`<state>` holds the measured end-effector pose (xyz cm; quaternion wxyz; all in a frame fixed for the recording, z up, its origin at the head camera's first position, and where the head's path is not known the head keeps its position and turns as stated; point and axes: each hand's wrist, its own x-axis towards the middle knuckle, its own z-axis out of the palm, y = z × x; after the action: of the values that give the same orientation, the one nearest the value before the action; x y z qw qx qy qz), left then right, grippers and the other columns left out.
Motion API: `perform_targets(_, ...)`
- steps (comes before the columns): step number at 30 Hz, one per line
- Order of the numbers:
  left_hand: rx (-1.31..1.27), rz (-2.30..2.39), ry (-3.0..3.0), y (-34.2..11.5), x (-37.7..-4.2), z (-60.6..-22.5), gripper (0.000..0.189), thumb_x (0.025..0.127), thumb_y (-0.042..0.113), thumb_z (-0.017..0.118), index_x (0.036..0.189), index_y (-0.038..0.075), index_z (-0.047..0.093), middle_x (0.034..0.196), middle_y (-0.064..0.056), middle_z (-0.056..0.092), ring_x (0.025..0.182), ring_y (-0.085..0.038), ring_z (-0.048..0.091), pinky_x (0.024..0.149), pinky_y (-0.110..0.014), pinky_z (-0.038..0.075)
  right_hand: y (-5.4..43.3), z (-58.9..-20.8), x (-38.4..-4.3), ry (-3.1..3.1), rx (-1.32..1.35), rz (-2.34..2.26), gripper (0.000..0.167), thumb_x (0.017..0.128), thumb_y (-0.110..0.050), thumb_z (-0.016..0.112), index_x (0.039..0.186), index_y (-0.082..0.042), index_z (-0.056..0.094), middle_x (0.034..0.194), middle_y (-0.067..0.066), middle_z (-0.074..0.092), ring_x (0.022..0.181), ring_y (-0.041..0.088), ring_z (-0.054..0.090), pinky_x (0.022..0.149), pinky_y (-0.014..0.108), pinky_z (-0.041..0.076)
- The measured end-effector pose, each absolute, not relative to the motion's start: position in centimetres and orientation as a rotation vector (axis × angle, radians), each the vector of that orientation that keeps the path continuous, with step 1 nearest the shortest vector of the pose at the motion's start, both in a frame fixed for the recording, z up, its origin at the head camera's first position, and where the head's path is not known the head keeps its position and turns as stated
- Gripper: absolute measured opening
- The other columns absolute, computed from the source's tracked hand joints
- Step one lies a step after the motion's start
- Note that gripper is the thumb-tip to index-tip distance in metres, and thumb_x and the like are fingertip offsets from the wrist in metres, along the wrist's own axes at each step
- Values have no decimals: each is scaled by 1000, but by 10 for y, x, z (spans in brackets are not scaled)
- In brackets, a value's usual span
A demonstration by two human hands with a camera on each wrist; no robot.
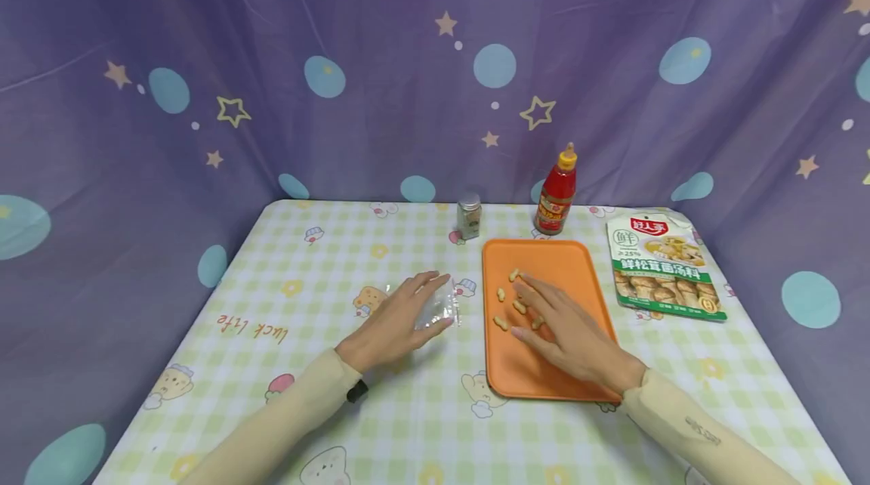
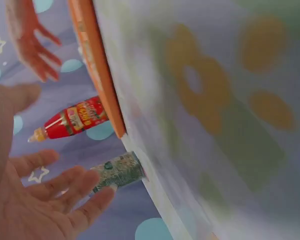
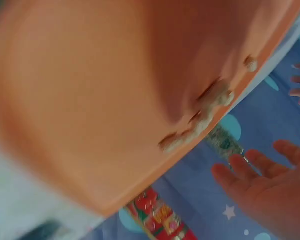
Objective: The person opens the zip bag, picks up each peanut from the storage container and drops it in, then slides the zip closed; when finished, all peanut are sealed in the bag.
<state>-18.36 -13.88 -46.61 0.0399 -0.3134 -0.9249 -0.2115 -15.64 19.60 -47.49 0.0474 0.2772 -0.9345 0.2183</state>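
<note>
My left hand (image 1: 397, 320) hovers beside a clear plastic zip bag (image 1: 442, 305) lying on the tablecloth, its fingers loosely extended and partly covering the bag. Over an orange tray (image 1: 499, 372), my right hand (image 1: 571, 330) is held with fingers spread. Several peanuts in their shells, one of them a peanut (image 1: 501, 322) near the left rim, lie scattered on the tray around those fingertips. In the right wrist view the peanuts (image 3: 205, 115) sit on the tray, apart from the hand. Nothing is gripped by either hand.
Behind the tray stand a shaker jar (image 1: 469, 217) with a silver lid and a red sauce bottle (image 1: 557, 194) with a yellow cap. A green and white food pouch (image 1: 666, 266) lies to the right. The table (image 1: 326, 258) has a checked cloth; a purple curtain (image 1: 381, 145) hangs behind.
</note>
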Motion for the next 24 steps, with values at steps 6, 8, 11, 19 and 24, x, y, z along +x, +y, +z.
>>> perform_targets(6, -793, -959, -2831, -130, -193, -463, 47, 103, 31, 67, 142, 5, 60, 133, -14, 64, 113, -30, 68, 93, -40, 58, 180, -472, -165, -2803, 786, 1025, 62, 103, -40, 66, 157, -19, 46, 164, 7, 44, 139, 32, 55, 102, 49, 55)
perform_targets(8, -754, -1000, -2853, -128, -197, -463, 43, 101, 25, 70, 138, 3, 63, 130, -16, 65, 107, -29, 69, 86, -39, 59, 173, -472, -168, -2795, 760, 1134, 58, 101, -34, 70, 153, -16, 51, 157, 11, 53, 128, 31, 63, 92, 45, 60)
perform_targets(11, -731, -991, -2894, -126, -205, -465, 42, 97, 18, 75, 135, 2, 65, 129, -18, 65, 108, -31, 66, 88, -41, 56, 162, -470, -172, -2787, 716, 1292, 54, 99, -26, 73, 148, -12, 55, 142, 15, 64, 116, 31, 70, 89, 44, 61)
perform_targets(19, -707, -938, -2988, -122, -228, -472, 53, 88, 14, 83, 136, 1, 64, 128, -20, 65, 113, -34, 60, 100, -48, 50, 133, -468, -182, -2851, 529, 1505, 44, 100, -19, 71, 141, -6, 61, 126, 15, 70, 109, 28, 71, 89, 39, 60)
perform_targets(24, -719, -907, -3038, -121, -237, -476, 59, 85, 15, 86, 137, 2, 63, 127, -18, 65, 117, -32, 60, 107, -46, 48, 119, -472, -188, -2874, 428, 1600, 41, 99, -16, 70, 137, -3, 63, 123, 15, 72, 106, 27, 72, 88, 37, 59)
